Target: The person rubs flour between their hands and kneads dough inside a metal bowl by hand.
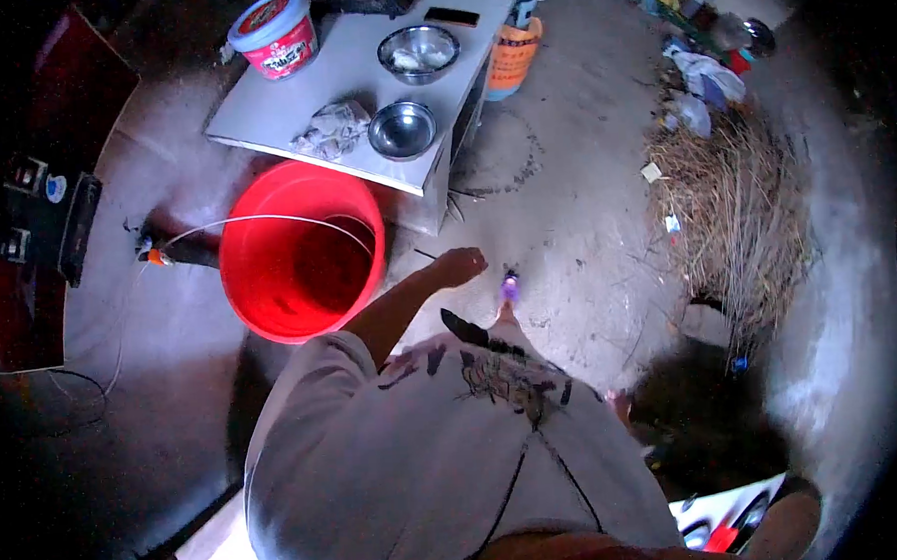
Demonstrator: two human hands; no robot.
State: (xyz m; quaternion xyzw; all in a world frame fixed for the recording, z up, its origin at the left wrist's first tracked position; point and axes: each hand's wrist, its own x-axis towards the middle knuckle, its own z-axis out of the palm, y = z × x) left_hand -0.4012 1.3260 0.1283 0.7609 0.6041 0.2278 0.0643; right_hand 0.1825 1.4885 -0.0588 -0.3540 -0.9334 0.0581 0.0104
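Observation:
My left hand (462, 266) is held low in front of my body, to the right of a large red bucket (302, 251). Its fingers are curled closed. A thin dark stick-like piece (424, 253) shows beside the wrist; whether the hand grips it I cannot make out. The bucket stands upright with a thin pale handle or cord across its mouth. Part of my right arm (783, 528) shows at the bottom right, beside a white surface (764, 490) carrying a red item (721, 539) and dark round shapes. The right hand itself is out of sight.
A white table (349, 69) holds two metal bowls (419, 55) (402, 131), a crumpled cloth or bag (333, 130) and a lidded pink tub (276, 37). An orange container (513, 57) stands beyond it. Dry straw (731, 208) lies piled on the right; a cable (121, 344) runs along the left floor.

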